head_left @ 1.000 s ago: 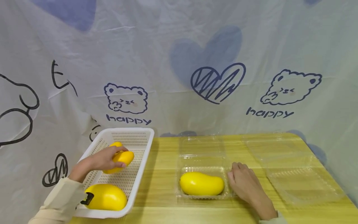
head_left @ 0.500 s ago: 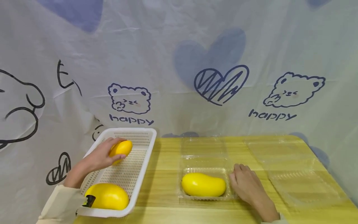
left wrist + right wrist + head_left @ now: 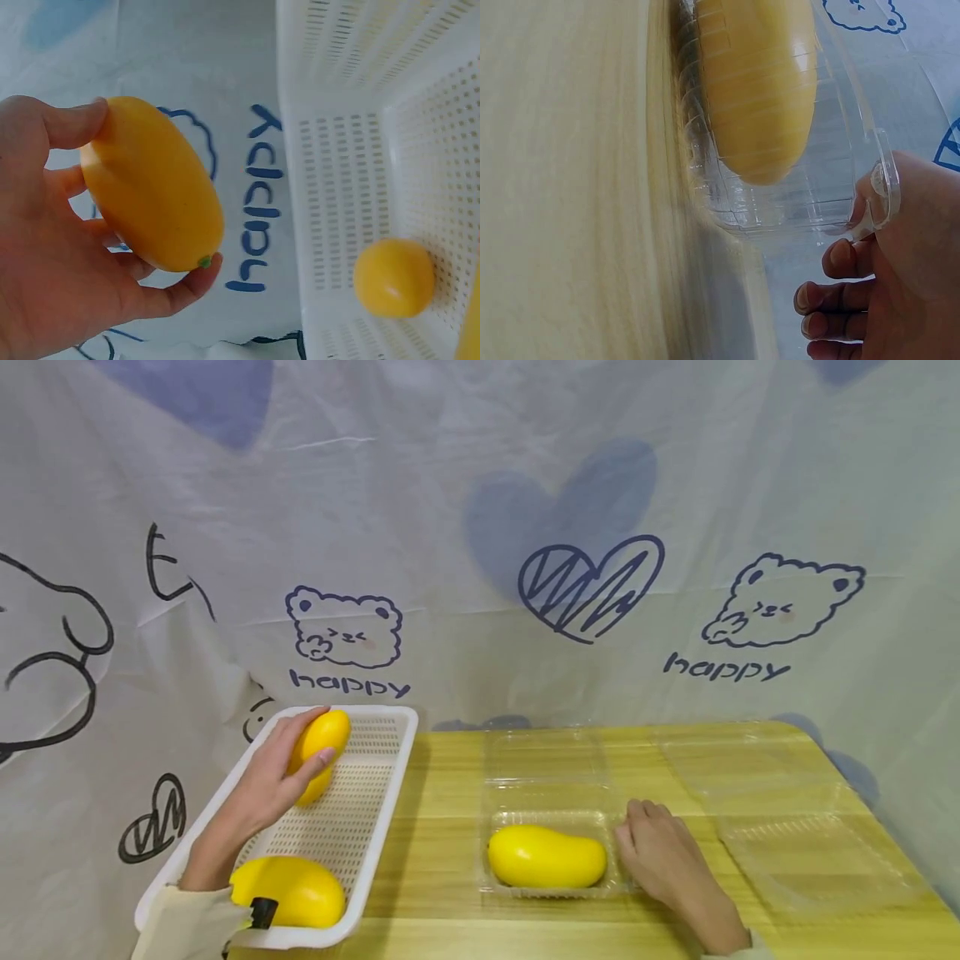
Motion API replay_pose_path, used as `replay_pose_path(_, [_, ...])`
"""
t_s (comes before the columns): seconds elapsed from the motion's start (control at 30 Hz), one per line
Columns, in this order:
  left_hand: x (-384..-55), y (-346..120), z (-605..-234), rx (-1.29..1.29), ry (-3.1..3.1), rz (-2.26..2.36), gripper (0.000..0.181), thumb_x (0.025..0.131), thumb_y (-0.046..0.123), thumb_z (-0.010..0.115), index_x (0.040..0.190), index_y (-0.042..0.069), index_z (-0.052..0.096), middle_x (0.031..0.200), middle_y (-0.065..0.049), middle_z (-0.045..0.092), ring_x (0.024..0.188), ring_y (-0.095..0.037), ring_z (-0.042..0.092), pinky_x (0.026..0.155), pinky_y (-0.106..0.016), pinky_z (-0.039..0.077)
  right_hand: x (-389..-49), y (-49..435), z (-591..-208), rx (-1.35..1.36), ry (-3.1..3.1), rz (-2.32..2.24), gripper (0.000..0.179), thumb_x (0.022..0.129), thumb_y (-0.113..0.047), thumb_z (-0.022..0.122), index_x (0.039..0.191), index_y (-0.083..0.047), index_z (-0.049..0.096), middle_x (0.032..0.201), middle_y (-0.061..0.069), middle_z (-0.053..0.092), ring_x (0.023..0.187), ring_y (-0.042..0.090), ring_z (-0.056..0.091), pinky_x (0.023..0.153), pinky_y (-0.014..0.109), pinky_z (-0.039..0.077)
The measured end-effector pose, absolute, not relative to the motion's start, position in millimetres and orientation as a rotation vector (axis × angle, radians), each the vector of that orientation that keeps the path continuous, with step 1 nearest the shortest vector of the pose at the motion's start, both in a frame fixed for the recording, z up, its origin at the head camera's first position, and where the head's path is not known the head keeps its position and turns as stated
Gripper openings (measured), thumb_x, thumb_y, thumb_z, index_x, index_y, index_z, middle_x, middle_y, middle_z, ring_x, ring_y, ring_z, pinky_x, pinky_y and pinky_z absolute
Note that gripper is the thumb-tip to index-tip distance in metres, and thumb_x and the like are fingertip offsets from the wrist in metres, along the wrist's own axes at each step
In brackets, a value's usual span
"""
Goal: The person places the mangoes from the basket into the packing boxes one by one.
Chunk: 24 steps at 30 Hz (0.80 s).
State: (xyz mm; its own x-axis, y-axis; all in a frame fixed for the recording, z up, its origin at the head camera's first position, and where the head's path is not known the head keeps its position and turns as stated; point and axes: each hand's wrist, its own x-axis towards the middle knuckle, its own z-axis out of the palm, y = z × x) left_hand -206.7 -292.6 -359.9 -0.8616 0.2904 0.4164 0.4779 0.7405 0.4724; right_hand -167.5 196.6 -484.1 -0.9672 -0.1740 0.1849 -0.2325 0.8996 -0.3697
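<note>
My left hand [image 3: 262,785] grips a yellow mango [image 3: 154,184] by its two ends, fingers on one and thumb on the other, raised over the far part of a white perforated basket [image 3: 386,818]. Below it in the basket lies another mango [image 3: 394,277], partly hidden in the head view. A larger mango [image 3: 300,892] rests at the basket's near end. With thumb and forefinger, my right hand [image 3: 667,856] pinches the rim of a clear plastic clamshell box [image 3: 795,214]. Inside that box's base lies one mango [image 3: 546,857]; its lid [image 3: 543,756] stands folded back.
A second clear clamshell box [image 3: 817,852] lies open at the right of the wooden table [image 3: 442,827]. Behind the table hangs a pale printed curtain [image 3: 465,668], close to the basket's far side. A black strap piece [image 3: 262,912] shows at my left sleeve.
My left hand has lifted the mango up and away from the basket floor, toward its far end, tilting it more upright. The right hand and the box have stayed put.
</note>
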Motion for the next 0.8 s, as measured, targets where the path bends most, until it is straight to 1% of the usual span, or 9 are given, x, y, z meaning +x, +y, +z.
replay_pose_path(0.2, [-195.5, -292.9, -350.9, -0.538, -2.614, -0.875, 0.059, 0.103, 0.021, 0.061, 0.157, 0.011, 0.039, 0.144, -0.018, 0.047, 0.111, -0.031, 0.05, 0.089, -0.056, 0.046, -166.5, 197.1, -482.1, 0.317, -2.922, 0.607, 0.023, 0.102, -0.013, 0.045, 0.079, -0.013, 0.044, 0.072, 0.002, 0.039, 0.071, 0.02, 0.037, 0.068, 0.035, 0.034])
replay_pose_path(0.27, [-191.9, -292.4, -348.7, -0.526, -2.612, -0.889, 0.059, 0.104, 0.021, 0.06, 0.158, 0.012, 0.038, 0.146, -0.017, 0.047, 0.111, -0.029, 0.05, 0.09, -0.051, 0.046, -166.0, 197.4, -481.6, 0.317, -2.922, 0.609, 0.023, 0.102, -0.014, 0.045, 0.079, -0.013, 0.044, 0.072, 0.002, 0.039, 0.07, 0.02, 0.037, 0.068, 0.035, 0.034])
replay_pose_path(0.33, [-188.6, -291.2, -347.6, -0.519, -2.594, -0.907, 0.058, 0.104, 0.02, 0.059, 0.158, 0.013, 0.038, 0.146, -0.015, 0.047, 0.111, -0.026, 0.05, 0.092, -0.04, 0.046, -166.1, 197.3, -481.3, 0.317, -2.925, 0.61, 0.023, 0.102, -0.014, 0.045, 0.079, -0.014, 0.044, 0.071, 0.002, 0.039, 0.07, 0.02, 0.037, 0.068, 0.035, 0.034])
replay_pose_path(0.43, [-184.5, -287.4, -348.0, -0.524, -2.545, -0.948, 0.057, 0.105, 0.015, 0.058, 0.158, 0.016, 0.039, 0.144, -0.012, 0.05, 0.106, -0.02, 0.049, 0.089, -0.022, 0.044, -166.7, 196.9, -481.2, 0.314, -2.929, 0.614, 0.024, 0.103, -0.014, 0.045, 0.079, -0.014, 0.044, 0.071, 0.002, 0.039, 0.07, 0.019, 0.036, 0.067, 0.035, 0.034])
replay_pose_path(0.5, [-181.3, -284.6, -348.8, -0.526, -2.515, -0.98, 0.057, 0.105, 0.012, 0.057, 0.159, 0.018, 0.039, 0.142, -0.01, 0.051, 0.104, -0.017, 0.049, 0.088, -0.014, 0.042, -167.1, 196.4, -481.2, 0.312, -2.934, 0.616, 0.024, 0.103, -0.014, 0.044, 0.079, -0.014, 0.043, 0.071, 0.002, 0.039, 0.07, 0.019, 0.036, 0.067, 0.034, 0.033])
replay_pose_path(0.6, [-175.2, -281.8, -348.5, -0.508, -2.499, -1.01, 0.058, 0.105, 0.012, 0.057, 0.159, 0.023, 0.038, 0.14, -0.007, 0.052, 0.104, -0.013, 0.048, 0.088, -0.011, 0.041, -167.2, 195.2, -481.3, 0.314, -2.94, 0.62, 0.024, 0.103, -0.014, 0.044, 0.079, -0.013, 0.044, 0.072, 0.002, 0.039, 0.07, 0.02, 0.036, 0.067, 0.034, 0.033])
replay_pose_path(0.67, [-171.0, -280.7, -346.6, -0.493, -2.499, -1.036, 0.059, 0.105, 0.012, 0.057, 0.159, 0.024, 0.037, 0.142, -0.006, 0.051, 0.106, -0.013, 0.048, 0.09, -0.01, 0.04, -166.7, 194.5, -481.2, 0.319, -2.938, 0.621, 0.024, 0.103, -0.014, 0.044, 0.08, -0.013, 0.044, 0.072, 0.002, 0.039, 0.07, 0.019, 0.037, 0.067, 0.034, 0.034])
replay_pose_path(0.8, [-163.6, -275.0, -340.0, -0.473, -2.493, -1.076, 0.06, 0.106, 0.011, 0.056, 0.16, 0.025, 0.036, 0.148, -0.007, 0.048, 0.112, -0.013, 0.047, 0.094, -0.009, 0.039, -165.6, 195.4, -479.5, 0.326, -2.929, 0.616, 0.024, 0.103, -0.013, 0.044, 0.079, -0.013, 0.044, 0.071, 0.002, 0.04, 0.07, 0.019, 0.037, 0.067, 0.035, 0.034])
